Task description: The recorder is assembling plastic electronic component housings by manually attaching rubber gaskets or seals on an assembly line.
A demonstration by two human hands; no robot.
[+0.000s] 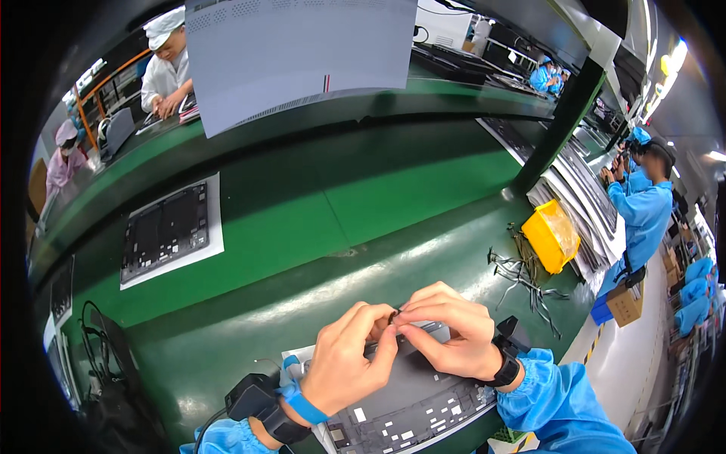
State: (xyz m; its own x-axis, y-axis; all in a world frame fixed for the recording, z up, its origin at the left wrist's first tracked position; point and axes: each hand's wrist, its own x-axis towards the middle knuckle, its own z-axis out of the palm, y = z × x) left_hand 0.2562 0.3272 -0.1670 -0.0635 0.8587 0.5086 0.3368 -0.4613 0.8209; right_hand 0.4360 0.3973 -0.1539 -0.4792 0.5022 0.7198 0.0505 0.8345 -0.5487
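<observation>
My left hand [349, 359] and my right hand [452, 333] meet over the near part of the bench, fingertips closed together. Between them they pinch a small dark piece [393, 317], mostly covered by the fingers, so its kind is unclear. Directly below lies a dark grey flat device housing [412, 418], with small white and black patches along its near side. A pale sheet shows under its edges. My hands hide part of the housing's far side. Both wrists wear dark straps, and the left one also has a blue band.
Loose cables [525, 284] lie beside a yellow bin [546, 240] at the right, near stacked panels [586, 208] and a green post [563, 121]. A similar housing [168, 231] rests at the left. A large grey board [302, 60] hangs ahead. Other people work around the bench.
</observation>
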